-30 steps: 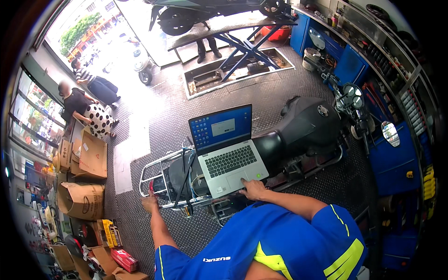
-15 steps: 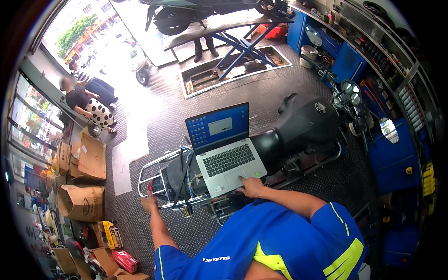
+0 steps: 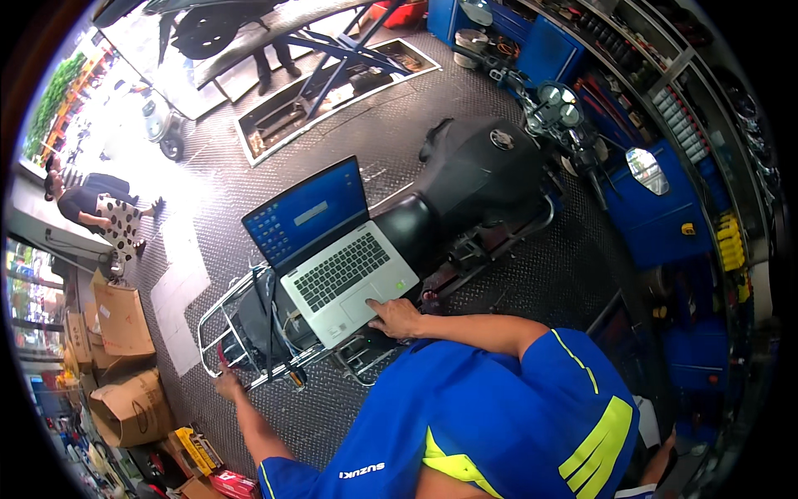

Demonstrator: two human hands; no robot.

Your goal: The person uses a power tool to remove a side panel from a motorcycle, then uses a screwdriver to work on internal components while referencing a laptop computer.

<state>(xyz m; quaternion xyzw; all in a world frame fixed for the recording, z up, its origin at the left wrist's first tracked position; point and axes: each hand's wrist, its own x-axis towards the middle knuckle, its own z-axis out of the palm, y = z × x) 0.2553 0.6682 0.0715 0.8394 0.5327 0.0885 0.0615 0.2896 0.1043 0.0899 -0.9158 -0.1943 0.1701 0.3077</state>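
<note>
A silver laptop (image 3: 345, 301) lies open across the rear of a black motorcycle (image 3: 474, 170). On its lit blue screen (image 3: 301, 212) sits a small pale window. My right hand (image 3: 397, 318) rests at the laptop's touchpad, its index finger stretched onto the pad and the others loosely bent, holding nothing. Farther left, my left hand (image 3: 226, 384) is closed around the rear end of the motorcycle's silver luggage rack (image 3: 218, 320), close to a red tail light (image 3: 222, 356). Part of its grip is hard to see. Black straps and loose wires lie between rack and laptop.
A lift table (image 3: 274, 33) bearing another motorcycle stands at the far side. Cardboard boxes (image 3: 129, 407) line the left, and blue tool cabinets (image 3: 640, 216) the right. Two people sit at the far left. Another person's hand (image 3: 662, 457) shows at lower right.
My view has turned, so the scene sits farther left and tilted. The window on the laptop screen has become smaller. Both hands stay where they were. Another person's arm has appeared at lower right.
</note>
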